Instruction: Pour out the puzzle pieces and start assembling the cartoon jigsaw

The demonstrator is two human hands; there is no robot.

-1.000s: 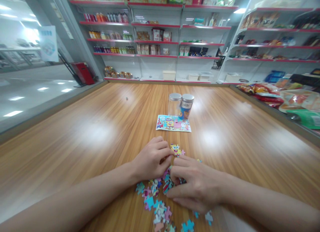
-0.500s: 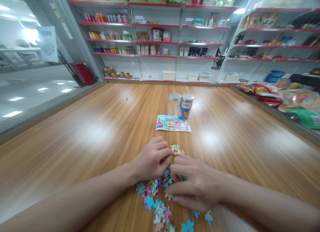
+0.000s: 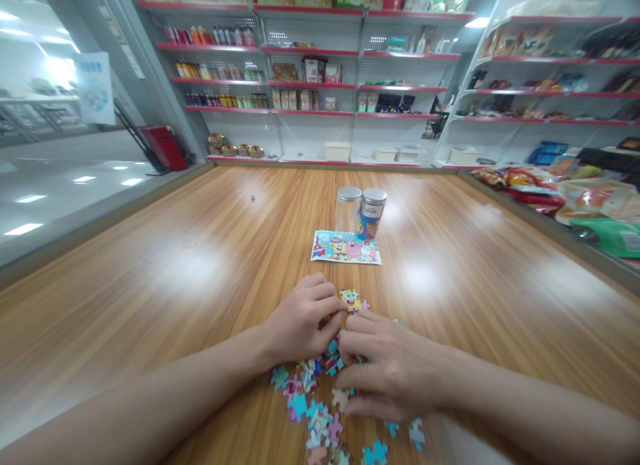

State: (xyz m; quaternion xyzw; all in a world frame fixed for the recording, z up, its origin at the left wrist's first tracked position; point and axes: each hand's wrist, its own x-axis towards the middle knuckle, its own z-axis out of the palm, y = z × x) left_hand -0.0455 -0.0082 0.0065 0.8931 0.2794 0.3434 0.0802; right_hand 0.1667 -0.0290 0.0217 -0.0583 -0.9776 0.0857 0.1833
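Several loose jigsaw pieces [image 3: 313, 411] in blue, pink and white lie scattered on the wooden table [image 3: 200, 265] close to me. My left hand [image 3: 300, 321] rests among them, fingers curled, its fingertips pressing on a small joined yellow cartoon section [image 3: 352, 298]. My right hand [image 3: 390, 368] lies palm down beside it, fingers bent over the pieces and pinching at some near the left fingertips; what it grips is hidden. The two hands almost touch.
A printed cartoon reference picture [image 3: 346, 247] lies flat further out. Behind it stand a clear jar [image 3: 349, 209] and a labelled jar [image 3: 373, 213], both with metal lids. Snack bags [image 3: 590, 205] pile along the right edge. Shop shelves [image 3: 310, 78] line the back.
My right hand has slid slightly toward me and left, uncovering a pale piece near its thumb. The left hand stays on the yellow section.
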